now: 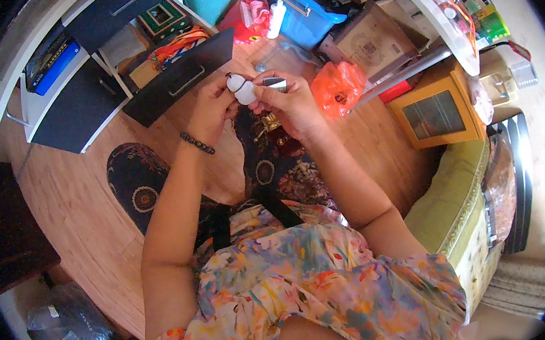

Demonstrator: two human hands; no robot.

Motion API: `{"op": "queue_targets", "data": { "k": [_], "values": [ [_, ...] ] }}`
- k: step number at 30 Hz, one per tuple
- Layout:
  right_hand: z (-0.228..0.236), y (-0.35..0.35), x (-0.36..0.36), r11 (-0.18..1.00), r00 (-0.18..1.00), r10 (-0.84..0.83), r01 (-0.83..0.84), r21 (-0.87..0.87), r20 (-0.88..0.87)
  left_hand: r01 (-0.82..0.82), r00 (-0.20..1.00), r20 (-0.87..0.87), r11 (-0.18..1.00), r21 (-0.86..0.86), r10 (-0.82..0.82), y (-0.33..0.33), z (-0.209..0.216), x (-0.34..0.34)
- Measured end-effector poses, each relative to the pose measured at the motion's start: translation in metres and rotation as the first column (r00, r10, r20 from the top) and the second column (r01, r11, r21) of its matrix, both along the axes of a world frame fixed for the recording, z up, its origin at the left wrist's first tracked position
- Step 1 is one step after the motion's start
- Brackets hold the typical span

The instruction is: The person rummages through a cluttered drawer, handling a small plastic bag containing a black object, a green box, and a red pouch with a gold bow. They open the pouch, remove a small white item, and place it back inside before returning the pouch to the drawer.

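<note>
Between my two hands, above my lap, is a small white rounded object (pixel 242 91) with two lobes and a dark line between them; its exact kind I cannot make out. My left hand (pixel 213 109), with a dark bead bracelet on the wrist, pinches its left side. The thumb and fingers of my right hand (pixel 291 106) close on its right side. A small black-and-white flat piece (pixel 275 85) shows by the right fingers, partly hidden. Below the hands, a gold-coloured item (pixel 271 122) and a dark red item (pixel 288 145) lie over the patterned dark cloth on my legs.
Ahead stands an open drawer (pixel 180 80) with colourful straps and a green box. Behind are a blue bin (pixel 306 12), a white bottle (pixel 276 19), an orange plastic bag (pixel 339 88) and cardboard boxes (pixel 371 41). A wooden cabinet (pixel 434 112) and green cushion (pixel 455 195) are at right.
</note>
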State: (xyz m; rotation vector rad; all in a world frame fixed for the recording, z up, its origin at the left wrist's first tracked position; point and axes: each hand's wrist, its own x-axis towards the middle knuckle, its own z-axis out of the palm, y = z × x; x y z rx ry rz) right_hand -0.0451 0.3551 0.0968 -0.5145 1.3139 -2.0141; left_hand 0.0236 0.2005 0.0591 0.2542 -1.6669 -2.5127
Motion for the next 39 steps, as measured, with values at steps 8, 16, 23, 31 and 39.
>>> {"op": "queue_targets", "data": {
  "k": [8, 16, 23, 31, 39],
  "values": [
    [0.007, 0.002, -0.002, 0.953, 0.982, 0.037, 0.021, 0.303, -0.184, -0.204, 0.977, -0.111, 0.945, -0.256, 0.181, -0.021, 0.021, 0.003],
    [0.002, 0.004, 0.001, 0.988, 0.997, 0.042, -0.050, 0.145, 0.058, -0.299, 0.953, 0.088, 0.945, 0.134, 0.289, -0.017, 0.011, -0.012],
    [-0.002, -0.001, 0.001, 0.998, 0.984, -0.046, 0.051, -0.025, 0.170, -0.175, 0.984, 0.001, 0.965, 0.197, 0.178, 0.001, 0.000, -0.013],
    [0.004, -0.012, 0.006, 0.987, 0.966, -0.144, 0.156, -0.043, 0.213, -0.055, 0.977, -0.186, 0.969, 0.242, 0.102, 0.010, 0.005, -0.003],
    [0.001, -0.014, 0.003, 0.989, 0.975, -0.124, 0.137, -0.063, 0.185, -0.176, 0.968, -0.196, 0.981, -0.087, 0.156, 0.007, 0.018, -0.001]
  ]
}}
